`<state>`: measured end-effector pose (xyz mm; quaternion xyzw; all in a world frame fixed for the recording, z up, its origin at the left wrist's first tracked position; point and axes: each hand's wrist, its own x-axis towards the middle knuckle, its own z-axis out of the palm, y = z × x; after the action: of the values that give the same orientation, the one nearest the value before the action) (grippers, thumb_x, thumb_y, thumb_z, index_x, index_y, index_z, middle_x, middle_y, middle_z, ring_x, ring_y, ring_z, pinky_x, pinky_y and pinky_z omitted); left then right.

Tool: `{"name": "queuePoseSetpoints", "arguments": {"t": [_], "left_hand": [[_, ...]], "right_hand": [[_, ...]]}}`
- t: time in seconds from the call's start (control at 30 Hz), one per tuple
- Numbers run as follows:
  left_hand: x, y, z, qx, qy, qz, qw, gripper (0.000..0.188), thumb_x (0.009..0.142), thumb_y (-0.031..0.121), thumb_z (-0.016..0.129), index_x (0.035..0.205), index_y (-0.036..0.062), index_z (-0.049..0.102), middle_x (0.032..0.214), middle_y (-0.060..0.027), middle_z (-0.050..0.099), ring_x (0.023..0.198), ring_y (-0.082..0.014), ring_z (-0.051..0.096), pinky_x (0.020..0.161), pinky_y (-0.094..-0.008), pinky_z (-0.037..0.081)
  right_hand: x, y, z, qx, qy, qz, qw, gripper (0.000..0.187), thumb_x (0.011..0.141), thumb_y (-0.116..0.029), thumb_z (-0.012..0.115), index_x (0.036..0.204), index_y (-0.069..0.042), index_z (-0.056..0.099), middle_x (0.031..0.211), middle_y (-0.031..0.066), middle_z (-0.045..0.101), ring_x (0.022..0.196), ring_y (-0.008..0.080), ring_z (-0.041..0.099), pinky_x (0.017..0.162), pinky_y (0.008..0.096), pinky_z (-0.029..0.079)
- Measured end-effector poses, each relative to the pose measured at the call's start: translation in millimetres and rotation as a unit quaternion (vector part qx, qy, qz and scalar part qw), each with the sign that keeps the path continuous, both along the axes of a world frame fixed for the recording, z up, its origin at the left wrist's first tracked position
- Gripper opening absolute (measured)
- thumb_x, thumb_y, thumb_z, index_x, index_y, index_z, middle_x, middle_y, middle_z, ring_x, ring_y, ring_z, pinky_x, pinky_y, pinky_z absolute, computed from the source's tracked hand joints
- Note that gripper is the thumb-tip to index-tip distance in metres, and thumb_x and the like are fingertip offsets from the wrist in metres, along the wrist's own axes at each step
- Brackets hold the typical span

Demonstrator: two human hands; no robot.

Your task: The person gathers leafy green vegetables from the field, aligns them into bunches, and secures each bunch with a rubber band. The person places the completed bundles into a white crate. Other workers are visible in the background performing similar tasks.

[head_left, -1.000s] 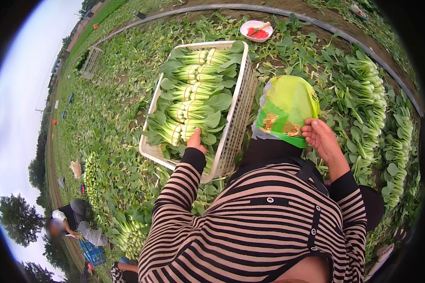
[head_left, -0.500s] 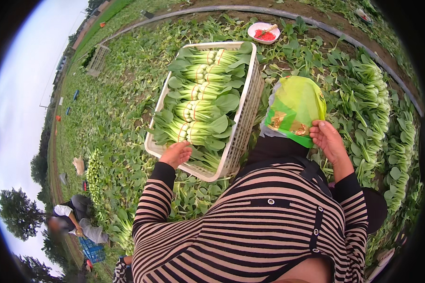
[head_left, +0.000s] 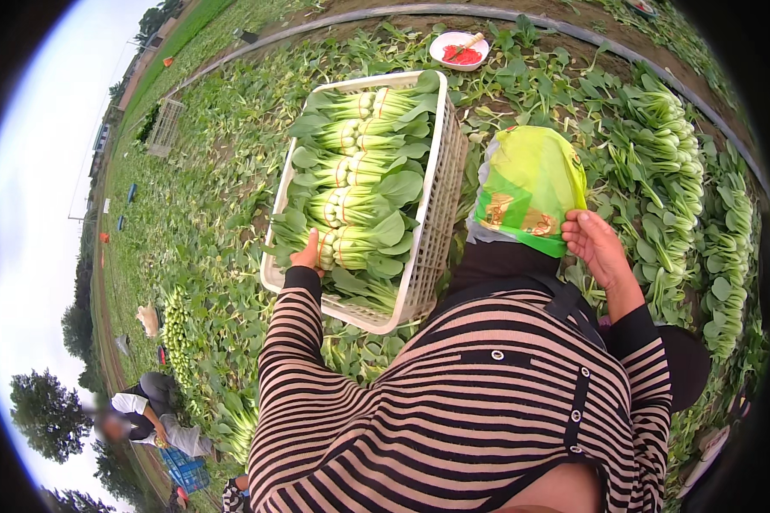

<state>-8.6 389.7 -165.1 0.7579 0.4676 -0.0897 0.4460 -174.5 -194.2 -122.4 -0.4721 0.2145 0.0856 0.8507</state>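
A white plastic crate (head_left: 432,205) holds two rows of banded bok choy bundles (head_left: 351,205), with white root ends meeting in the middle and leaves outward. My left hand (head_left: 306,253) is at the left side of a near bundle, thumb up against its stems and fingers partly hidden by leaves; it appears to grip the bundle. A yellow-green plastic bag (head_left: 530,175) covers my knee. At its right edge, my right hand (head_left: 592,244) is closed, fingers curled with the tips against the bag.
A white bowl (head_left: 459,51) with red bands and a wooden-handled tool sits beyond the crate. Rows of loose bok choy (head_left: 672,162) lie at right. Another person (head_left: 150,406) works at far left beside a blue crate (head_left: 184,470). A grey pipe (head_left: 402,10) crosses the far side.
My left hand has moved from the near end of the crate to the left side of a near bundle. My right hand stays at the bag's edge. The whole view has shifted slightly.
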Motion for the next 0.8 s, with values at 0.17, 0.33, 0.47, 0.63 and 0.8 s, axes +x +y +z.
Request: {"name": "queuePoseSetpoints", "arguments": {"t": [0.17, 0.33, 0.47, 0.63, 0.8], "left_hand": [[21, 47, -51, 0.089, 0.032, -0.030, 0.995, 0.080, 0.068, 0.063, 0.078, 0.113, -0.0013, 0.060, 0.092, -0.0147, 0.065, 0.073, -0.0258, 0.062, 0.070, -0.0476, 0.053], [16, 25, -20, -0.140, 0.016, 0.060, 0.988, 0.046, 0.082, 0.039, 0.072, 0.118, 0.0115, 0.061, 0.111, -0.0109, 0.066, 0.100, -0.0284, 0.063, 0.088, -0.0486, 0.049], [1, 13, 39, -0.344, -0.017, 0.034, 0.938, 0.051, 0.083, 0.042, 0.068, 0.125, 0.0149, 0.057, 0.128, -0.0080, 0.059, 0.117, -0.0291, 0.054, 0.102, -0.0521, 0.036], [5, -19, 52, -0.289, -0.056, 0.068, 0.953, 0.051, 0.083, 0.043, 0.066, 0.125, 0.0154, 0.057, 0.129, -0.0082, 0.060, 0.120, -0.0300, 0.052, 0.105, -0.0538, 0.030], [-6, -15, 13, -0.382, -0.159, 0.060, 0.909, 0.056, 0.089, 0.046, 0.060, 0.132, 0.0102, 0.054, 0.136, -0.0101, 0.055, 0.124, -0.0322, 0.051, 0.106, -0.0524, 0.035]], "right_hand": [[3, 5, -5, 0.009, 0.006, 0.010, 1.000, 0.025, 0.100, -0.027, 0.054, 0.111, -0.006, 0.061, 0.093, 0.0024, 0.067, 0.080, 0.0101, 0.064, 0.071, 0.0228, 0.053], [2, 0, -5, 0.007, 0.004, 0.006, 1.000, 0.025, 0.100, -0.028, 0.054, 0.110, -0.006, 0.061, 0.092, 0.0018, 0.067, 0.080, 0.0101, 0.064, 0.071, 0.0228, 0.053], [0, -2, -9, 0.000, 0.012, 0.007, 1.000, 0.028, 0.100, -0.029, 0.053, 0.113, -0.005, 0.060, 0.095, 0.0027, 0.066, 0.083, 0.0100, 0.063, 0.072, 0.0221, 0.053], [2, 2, -13, 0.021, 0.007, 0.017, 1.000, 0.027, 0.100, -0.029, 0.053, 0.111, -0.005, 0.060, 0.094, 0.0021, 0.066, 0.082, 0.0098, 0.063, 0.071, 0.0218, 0.052], [6, 3, -13, 0.025, 0.013, 0.020, 0.999, 0.026, 0.100, -0.029, 0.053, 0.110, -0.006, 0.060, 0.093, 0.0018, 0.065, 0.081, 0.0097, 0.063, 0.071, 0.0218, 0.052]]}}
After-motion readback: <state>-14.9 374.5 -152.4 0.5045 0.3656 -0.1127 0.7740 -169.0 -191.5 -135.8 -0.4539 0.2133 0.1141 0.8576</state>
